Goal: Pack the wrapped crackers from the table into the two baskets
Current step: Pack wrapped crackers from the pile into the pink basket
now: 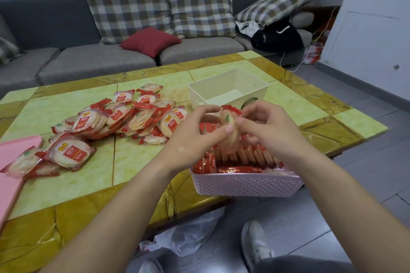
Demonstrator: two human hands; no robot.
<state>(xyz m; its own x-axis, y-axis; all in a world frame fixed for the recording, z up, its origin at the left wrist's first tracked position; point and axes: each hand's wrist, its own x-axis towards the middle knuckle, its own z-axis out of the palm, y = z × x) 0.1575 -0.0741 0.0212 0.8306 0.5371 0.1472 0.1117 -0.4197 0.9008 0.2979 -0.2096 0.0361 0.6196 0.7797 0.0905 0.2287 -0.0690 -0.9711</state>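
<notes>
A pink basket (244,185) at the table's near edge holds several red-wrapped crackers standing on edge. Above it, my left hand (195,135) and my right hand (268,126) both pinch one wrapped cracker pack (229,121) between their fingertips. A white basket (228,86) stands just behind, with nothing visible inside it. A loose heap of wrapped crackers (133,115) lies on the table to the left, and a smaller bunch (64,155) lies nearer the left edge.
A pink lid or tray (13,162) lies at the table's left edge. The green and yellow tiled table (133,173) has a grey sofa (99,57) behind it. A plastic bag (188,232) and a white shoe (255,244) are on the floor below.
</notes>
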